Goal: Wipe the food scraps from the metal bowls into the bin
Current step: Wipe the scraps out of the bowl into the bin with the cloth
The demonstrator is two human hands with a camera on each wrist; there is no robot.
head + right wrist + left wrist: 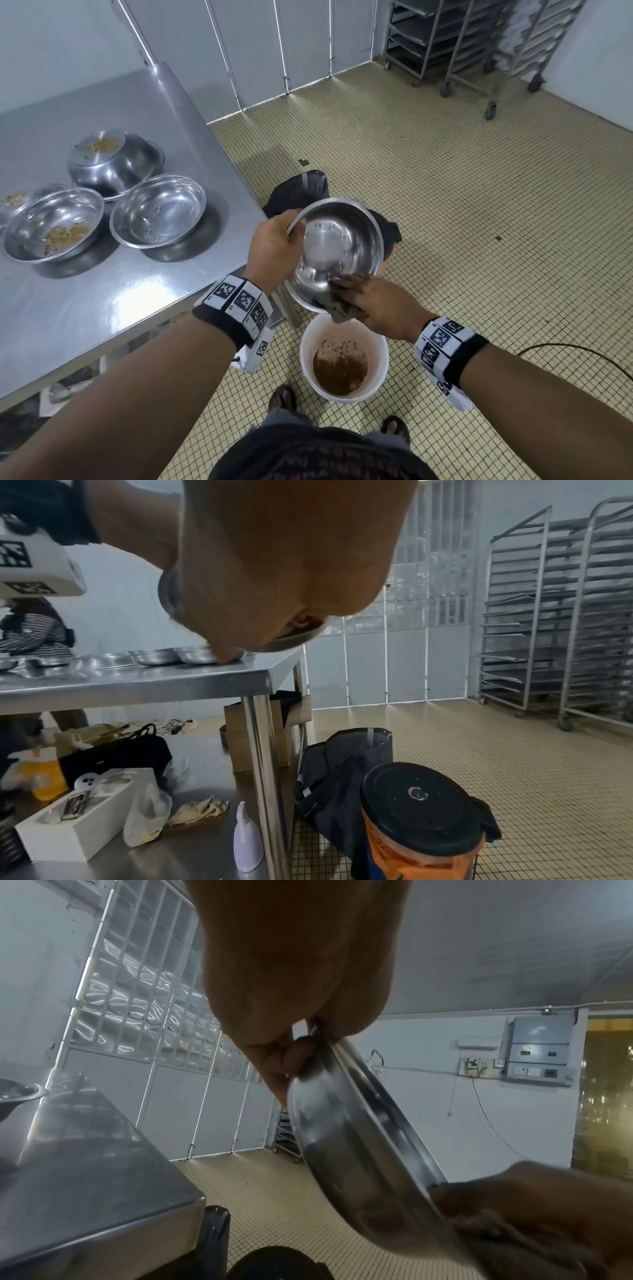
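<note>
Over the white bin (306, 346), which holds brown food scraps, my left hand (279, 236) grips the upper left rim of a tilted metal bowl (342, 240). Its inside looks shiny and free of scraps. My right hand (363, 298) holds a grey cloth (337, 306) against the bowl's lower rim, just above the bin. In the left wrist view my fingers (274, 1058) pinch the bowl (342, 1137) edge-on, and the right hand (548, 1199) sits at its low end. The right wrist view is mostly palm (281, 561), with the bowl rim (166, 596) behind it.
On the steel table (102, 301) to my left stand a bowl with scraps (54, 226), a clean bowl (159, 210) and upturned bowls (113, 161). A dark bag (298, 195) and a black-lidded orange container (421, 810) stand behind the bin. Tray racks (479, 44) line the far wall.
</note>
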